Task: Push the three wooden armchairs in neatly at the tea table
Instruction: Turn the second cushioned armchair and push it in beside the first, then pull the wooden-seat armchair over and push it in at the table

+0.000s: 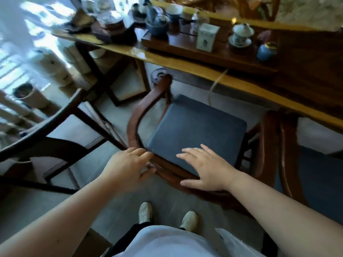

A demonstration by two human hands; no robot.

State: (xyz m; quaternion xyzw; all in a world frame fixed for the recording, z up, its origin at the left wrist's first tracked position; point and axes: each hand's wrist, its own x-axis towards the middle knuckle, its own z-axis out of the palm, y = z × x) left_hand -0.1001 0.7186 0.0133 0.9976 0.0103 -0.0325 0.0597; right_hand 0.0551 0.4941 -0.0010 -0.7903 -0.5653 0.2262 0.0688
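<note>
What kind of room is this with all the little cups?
Probably a tea room. A long wooden tea table holds a lidded cup and a blue jar, and a wooden armchair with a dark cushion sits before it.

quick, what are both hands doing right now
Left hand: open, fingers at the chair back rail, not clamped.
Right hand: open, fingers spread, resting on the rail, holding nothing.
</note>
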